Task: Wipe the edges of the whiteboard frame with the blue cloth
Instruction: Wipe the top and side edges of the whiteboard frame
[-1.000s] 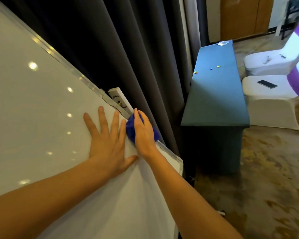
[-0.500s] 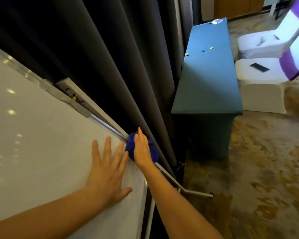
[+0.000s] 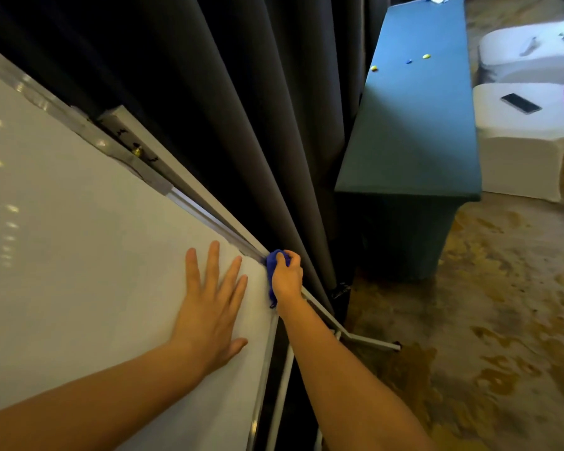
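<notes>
Nearest, the left hand is laid flat and open on the whiteboard surface, fingers spread, nothing held; it is judged to be steadying the board. Just beside it, the right hand is clenched around the blue cloth, which is bunched small and pressed against the whiteboard frame at the corner where the long metal edge meets the shorter edge that runs back toward the wearer. The cloth is mostly covered by the fingers, with a strip hanging below the palm.

As for progress, the wiping is judged to be under way at this corner. No visible difference between wiped and unwiped metal can be made out, so how much of the frame has been covered cannot be told; the short edge below the hand and the edges out of view are taken as possibly still to be done.

Behind the frame a dark curtain hangs close. Farther off, a teal table and white covered chairs are seen, a phone lying on one.
</notes>
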### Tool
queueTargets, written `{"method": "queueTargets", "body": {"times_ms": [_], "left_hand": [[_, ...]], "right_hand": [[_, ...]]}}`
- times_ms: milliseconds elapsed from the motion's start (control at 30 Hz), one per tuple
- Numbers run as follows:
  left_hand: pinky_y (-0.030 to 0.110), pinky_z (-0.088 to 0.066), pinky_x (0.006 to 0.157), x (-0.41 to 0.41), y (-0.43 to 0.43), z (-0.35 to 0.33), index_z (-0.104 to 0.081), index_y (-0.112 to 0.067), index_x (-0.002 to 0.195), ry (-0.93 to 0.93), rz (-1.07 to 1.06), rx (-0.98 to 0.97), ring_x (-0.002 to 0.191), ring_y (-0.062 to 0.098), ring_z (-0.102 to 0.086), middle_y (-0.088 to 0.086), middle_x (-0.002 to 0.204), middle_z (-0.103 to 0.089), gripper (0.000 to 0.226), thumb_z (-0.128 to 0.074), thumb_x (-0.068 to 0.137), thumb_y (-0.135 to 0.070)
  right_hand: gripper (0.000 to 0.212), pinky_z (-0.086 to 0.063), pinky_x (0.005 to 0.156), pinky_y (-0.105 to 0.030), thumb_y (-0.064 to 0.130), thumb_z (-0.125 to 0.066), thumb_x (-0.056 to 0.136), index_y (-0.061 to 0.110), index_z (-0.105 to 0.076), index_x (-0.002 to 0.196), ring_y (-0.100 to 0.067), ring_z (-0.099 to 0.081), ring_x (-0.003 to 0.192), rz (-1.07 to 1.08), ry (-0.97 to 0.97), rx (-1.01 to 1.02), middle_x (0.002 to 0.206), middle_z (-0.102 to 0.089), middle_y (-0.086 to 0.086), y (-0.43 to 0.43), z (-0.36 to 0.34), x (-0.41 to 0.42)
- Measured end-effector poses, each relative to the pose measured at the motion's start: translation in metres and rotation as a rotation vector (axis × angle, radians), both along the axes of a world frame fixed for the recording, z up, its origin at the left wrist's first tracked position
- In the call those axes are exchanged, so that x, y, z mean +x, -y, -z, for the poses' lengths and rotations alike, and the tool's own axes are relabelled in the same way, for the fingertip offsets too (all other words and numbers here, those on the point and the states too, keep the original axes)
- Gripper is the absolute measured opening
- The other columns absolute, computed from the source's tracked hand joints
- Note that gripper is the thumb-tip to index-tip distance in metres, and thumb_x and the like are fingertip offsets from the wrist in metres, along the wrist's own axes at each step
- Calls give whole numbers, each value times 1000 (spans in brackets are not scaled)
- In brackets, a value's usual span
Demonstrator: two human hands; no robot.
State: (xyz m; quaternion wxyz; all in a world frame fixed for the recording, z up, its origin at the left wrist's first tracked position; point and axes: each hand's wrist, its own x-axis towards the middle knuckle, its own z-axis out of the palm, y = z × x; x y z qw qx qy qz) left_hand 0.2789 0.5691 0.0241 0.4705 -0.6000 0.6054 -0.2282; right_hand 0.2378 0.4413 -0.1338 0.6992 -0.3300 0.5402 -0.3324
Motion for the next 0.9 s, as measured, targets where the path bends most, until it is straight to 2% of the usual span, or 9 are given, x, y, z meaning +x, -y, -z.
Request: {"method": "queueTargets", "body": {"times_ms": [167, 300, 400, 500, 567, 667, 767, 800, 900], "left_hand": [[84, 16, 94, 0, -2, 1, 16, -17, 151, -6, 41, 4, 124, 68, 32, 29, 153, 25, 105, -12, 75, -84], [83, 15, 96, -7, 3, 0, 15, -16, 150, -34, 61, -9, 125, 68, 32, 29, 154, 23, 103, -13, 76, -82], [83, 16, 96, -15, 7, -1, 16, -14, 150, -54, 61, -19, 125, 67, 32, 29, 154, 23, 103, -14, 78, -81], [82, 16, 97, -20, 12, -2, 17, -14, 150, -73, 57, -26, 125, 67, 32, 29, 154, 23, 101, -14, 80, -79], [81, 17, 97, -24, 14, -2, 18, -13, 149, -96, 44, -36, 127, 66, 31, 27, 155, 22, 99, -14, 81, -77], [80, 17, 98, -30, 16, 3, 18, -9, 150, -113, 23, -99, 130, 63, 29, 27, 155, 22, 96, -13, 85, -73], [80, 15, 100, -39, 17, 9, 16, -8, 150, -126, 16, -156, 133, 61, 26, 31, 153, 25, 93, -12, 87, -70], [80, 14, 101, -41, 18, 11, 14, -8, 151, -134, 22, -169, 134, 61, 24, 31, 153, 24, 93, -13, 87, -70], [80, 12, 101, -50, 21, 13, 7, -9, 152, -159, 30, -180, 136, 60, 21, 29, 156, 18, 91, -16, 87, -68]], "right_hand": [[38, -51, 85, -40, 51, -52, 97, 21, -50, 121, -25, -59, 101, -84, 8, 137, 116, -59, -8, -3, 9, -13], [36, -51, 74, -37, 52, -55, 95, 20, -56, 112, -22, -61, 89, -104, 19, 193, 103, -63, -7, 9, 18, -24], [36, -55, 77, -40, 50, -56, 94, 16, -61, 106, -26, -63, 88, -120, 14, 230, 99, -66, -9, 18, 23, -30], [34, -54, 73, -38, 47, -57, 95, 14, -65, 102, -26, -64, 85, -127, 19, 234, 96, -67, -10, 25, 27, -34], [35, -56, 75, -40, 48, -59, 93, 14, -67, 101, -27, -65, 86, -143, 22, 247, 97, -69, -10, 29, 31, -37], [36, -56, 88, -50, 52, -63, 90, 19, -71, 101, -31, -66, 96, -214, 77, 306, 103, -70, -11, 33, 37, -45], [33, -54, 92, -55, 54, -65, 86, 24, -79, 84, -34, -67, 101, -250, 164, 360, 104, -73, -11, 34, 42, -54], [34, -54, 93, -56, 55, -64, 87, 24, -80, 84, -35, -67, 103, -261, 184, 373, 106, -74, -12, 35, 43, -56], [47, -49, 100, -58, 57, -58, 91, 18, -72, 113, -38, -63, 114, -293, 260, 431, 121, -69, -17, 37, 44, -66]]}}
